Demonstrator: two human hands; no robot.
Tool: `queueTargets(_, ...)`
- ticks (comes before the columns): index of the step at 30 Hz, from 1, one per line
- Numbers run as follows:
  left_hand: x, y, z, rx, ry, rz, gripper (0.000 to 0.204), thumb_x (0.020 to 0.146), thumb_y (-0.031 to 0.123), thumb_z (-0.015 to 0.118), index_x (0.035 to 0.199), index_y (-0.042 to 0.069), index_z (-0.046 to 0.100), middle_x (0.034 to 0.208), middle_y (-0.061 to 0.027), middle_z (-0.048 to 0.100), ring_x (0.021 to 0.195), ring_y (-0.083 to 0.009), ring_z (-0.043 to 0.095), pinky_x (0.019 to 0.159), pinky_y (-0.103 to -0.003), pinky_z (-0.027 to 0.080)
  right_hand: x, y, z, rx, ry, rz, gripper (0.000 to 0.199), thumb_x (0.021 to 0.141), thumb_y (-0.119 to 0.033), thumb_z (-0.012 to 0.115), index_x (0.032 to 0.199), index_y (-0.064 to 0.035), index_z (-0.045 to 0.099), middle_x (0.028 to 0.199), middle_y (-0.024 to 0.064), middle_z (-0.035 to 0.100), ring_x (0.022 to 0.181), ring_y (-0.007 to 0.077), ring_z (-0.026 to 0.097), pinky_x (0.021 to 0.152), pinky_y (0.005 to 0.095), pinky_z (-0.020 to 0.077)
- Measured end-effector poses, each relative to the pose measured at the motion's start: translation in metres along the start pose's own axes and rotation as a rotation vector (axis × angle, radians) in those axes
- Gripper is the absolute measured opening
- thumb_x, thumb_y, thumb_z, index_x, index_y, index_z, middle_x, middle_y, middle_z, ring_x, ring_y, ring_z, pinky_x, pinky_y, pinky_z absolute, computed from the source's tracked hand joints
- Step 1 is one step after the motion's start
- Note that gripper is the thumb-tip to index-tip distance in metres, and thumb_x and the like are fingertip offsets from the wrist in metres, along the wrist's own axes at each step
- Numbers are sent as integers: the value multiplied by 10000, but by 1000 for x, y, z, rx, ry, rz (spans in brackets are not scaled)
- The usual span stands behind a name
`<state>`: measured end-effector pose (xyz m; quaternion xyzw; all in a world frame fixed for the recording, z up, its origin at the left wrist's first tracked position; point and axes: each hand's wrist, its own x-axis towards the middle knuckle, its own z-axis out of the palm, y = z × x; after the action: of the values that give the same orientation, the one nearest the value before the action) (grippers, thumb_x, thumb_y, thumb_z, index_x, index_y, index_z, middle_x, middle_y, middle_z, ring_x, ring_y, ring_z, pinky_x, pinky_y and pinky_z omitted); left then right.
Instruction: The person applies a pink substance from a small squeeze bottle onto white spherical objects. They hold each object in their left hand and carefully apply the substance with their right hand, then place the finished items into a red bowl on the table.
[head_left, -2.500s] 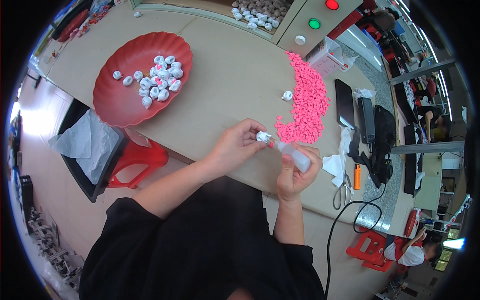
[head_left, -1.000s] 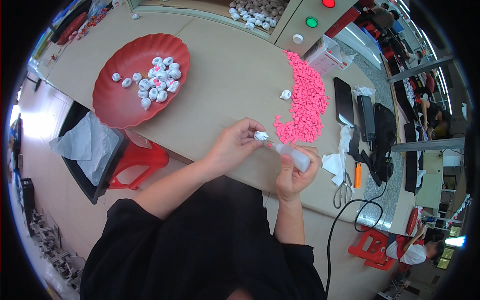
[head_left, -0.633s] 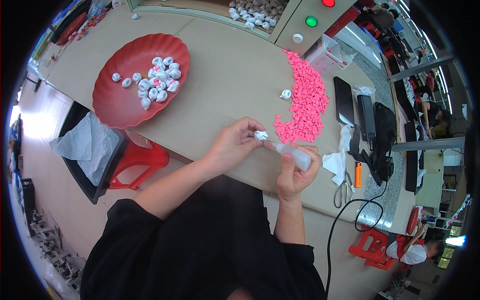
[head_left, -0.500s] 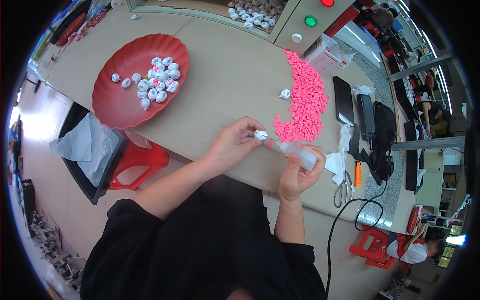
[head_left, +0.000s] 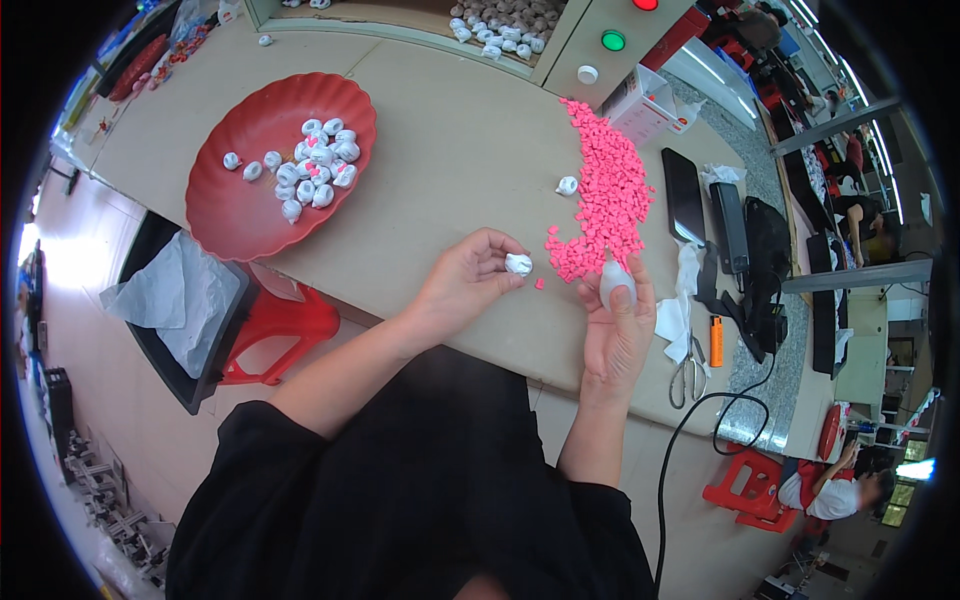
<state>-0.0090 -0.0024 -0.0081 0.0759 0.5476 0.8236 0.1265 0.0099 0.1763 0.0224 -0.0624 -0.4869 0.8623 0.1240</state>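
Observation:
Between thumb and fingers, my left hand pinches a small white rounded piece over the table. My right hand holds a translucent squeeze bottle, its thin nozzle pointing away from me and apart from the white piece. A single small pink piece lies on the table between my hands. Just beyond the bottle spreads a heap of small pink pieces. Another white rounded piece sits left of that heap.
A red scalloped bowl at the left holds several white pieces, some with pink on them. On the right lie a black phone, scissors, an orange lighter and a black cable. A red stool stands below the table edge.
My right hand has moved right and turned the bottle's nozzle away from the white piece. The pink piece near the nozzle now lies alone on the table. My left hand has barely moved.

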Motion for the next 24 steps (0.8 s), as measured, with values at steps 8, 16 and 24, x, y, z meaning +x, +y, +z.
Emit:
queueTargets(8, -1, 3, -4, -77, 32, -1, 232, 830, -25, 556, 1041, 6, 465, 1005, -94, 564, 946, -170, 576, 836, -277, 469, -2, -28, -26, -377, -176, 142, 272, 754, -66, 684, 972, 37, 558, 909, 79, 578, 838, 155, 582, 715, 258, 486)
queueTargets(16, 1, 0, -7, -200, 63, -14, 231, 829, -9, 569, 1038, 13, 473, 1001, -93, 568, 937, -178, 580, 824, -282, 476, 18, -29, -17, -807, -422, -106, 157, 746, -43, 632, 894, -35, 578, 789, 28, 558, 764, 133, 540, 733, 282, 395)
queueTargets(24, -1, 3, -8, -242, 76, -17, 240, 828, -4, 571, 1045, 14, 469, 1010, -95, 561, 930, -180, 581, 816, -285, 479, 52, -15, 5, -1438, -1020, -606, 212, 595, -74, 684, 795, -143, 672, 661, -9, 496, 664, 168, 490, 705, 317, 325)
